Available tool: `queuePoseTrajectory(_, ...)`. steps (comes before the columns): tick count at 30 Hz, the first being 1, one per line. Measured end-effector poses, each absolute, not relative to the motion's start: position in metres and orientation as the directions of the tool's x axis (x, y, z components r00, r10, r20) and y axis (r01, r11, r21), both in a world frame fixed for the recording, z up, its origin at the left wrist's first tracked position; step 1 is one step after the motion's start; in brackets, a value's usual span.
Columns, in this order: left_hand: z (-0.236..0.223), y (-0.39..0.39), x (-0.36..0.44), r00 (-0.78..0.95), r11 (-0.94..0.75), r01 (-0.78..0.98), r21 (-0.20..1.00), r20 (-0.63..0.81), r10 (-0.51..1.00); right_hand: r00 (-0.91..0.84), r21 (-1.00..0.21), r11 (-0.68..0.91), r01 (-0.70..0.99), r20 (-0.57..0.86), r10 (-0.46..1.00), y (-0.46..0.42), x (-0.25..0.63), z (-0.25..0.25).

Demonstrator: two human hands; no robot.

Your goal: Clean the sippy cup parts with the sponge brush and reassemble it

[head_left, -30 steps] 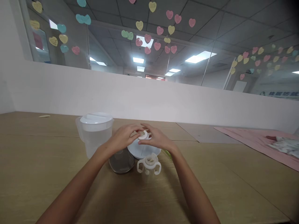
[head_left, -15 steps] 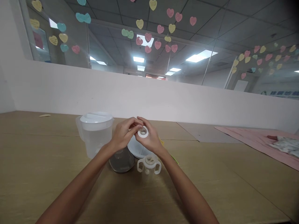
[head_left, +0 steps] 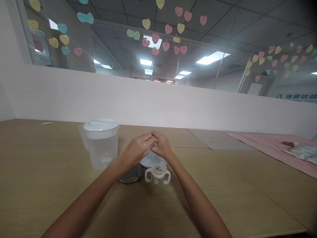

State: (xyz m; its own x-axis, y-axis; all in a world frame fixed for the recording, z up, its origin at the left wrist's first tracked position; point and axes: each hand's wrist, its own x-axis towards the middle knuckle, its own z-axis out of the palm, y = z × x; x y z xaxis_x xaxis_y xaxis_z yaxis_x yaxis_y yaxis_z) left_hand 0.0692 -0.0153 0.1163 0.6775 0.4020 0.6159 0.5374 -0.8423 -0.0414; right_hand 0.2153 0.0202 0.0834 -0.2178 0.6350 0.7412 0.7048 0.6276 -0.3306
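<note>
My left hand (head_left: pixel 140 148) and my right hand (head_left: pixel 161 144) meet above the table, fingers closed round a white bottle ring (head_left: pixel 155 144). Only a sliver of the ring shows between them; fingers cover the rest. Below them stands a clear baby bottle (head_left: pixel 158 177) with two side handles, its top open and a thin pale piece rising at the mouth. Left of the bottle sits a dark grey rounded object (head_left: pixel 131 175), partly under my left forearm. Behind the bottle is a white shallow dish (head_left: pixel 150 162), partly hidden by my hands.
A lidded clear pitcher (head_left: pixel 103 145) holding water stands at the left. Something yellow (head_left: pixel 172 150) peeks out behind my right wrist. Far right lies a pink cloth (head_left: pixel 262 145) with a patterned fabric item (head_left: pixel 303 152). A white wall (head_left: pixel 148 102) bounds the table's back.
The ring faced me in my right hand before; now both hands have closed over it and hide most of it. The hands have dropped slightly and moved a little right.
</note>
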Motion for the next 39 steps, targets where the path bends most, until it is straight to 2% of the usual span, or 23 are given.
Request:
queuePoseTrajectory(5, 0.118, -0.019, 0.075, 0.601, -0.766, 0.641, 0.044, 0.591, 0.538, -0.264, -0.320, 0.543, 0.777, 0.617, 0.741, 0.019, 0.228, 0.093)
queuePoseTrajectory(10, 0.111, -0.032, 0.089, 0.622, -0.805, 0.594, -0.001, 0.635, 0.458, -0.098, -0.429, 0.424, 0.797, 0.602, 0.793, 0.015, 0.253, 0.106)
queuePoseTrajectory(14, 0.105, -0.037, 0.093, 0.710, -0.820, 0.564, 0.095, 0.452, 0.540, -0.015, -0.484, 0.347, 0.803, 0.565, 0.825, 0.010, 0.268, 0.111)
queuePoseTrajectory(17, 0.100, -0.035, 0.093, 0.762, -0.808, 0.552, 0.205, 0.271, 0.589, -0.049, -0.507, 0.367, 0.780, 0.536, 0.843, 0.005, 0.274, 0.114)
queuePoseTrajectory(19, 0.099, -0.034, 0.092, 0.777, -0.802, 0.542, 0.250, 0.214, 0.592, -0.064, -0.503, 0.388, 0.772, 0.546, 0.836, 0.000, 0.276, 0.118)
queuePoseTrajectory(27, 0.104, -0.027, 0.083, 0.781, -0.777, 0.554, 0.301, 0.137, 0.610, -0.276, -0.456, 0.495, 0.740, 0.465, 0.841, -0.027, 0.277, 0.136)
queuePoseTrajectory(33, 0.103, -0.021, 0.079, 0.801, -0.772, 0.518, 0.369, 0.108, 0.589, -0.483, -0.440, 0.543, 0.715, 0.251, 0.839, -0.043, 0.271, 0.144)
queuePoseTrajectory(39, 0.104, -0.018, 0.077, 0.828, -0.716, 0.468, 0.518, 0.026, 0.560, -0.513, -0.430, 0.515, 0.742, 0.132, 0.848, -0.041, 0.271, 0.142)
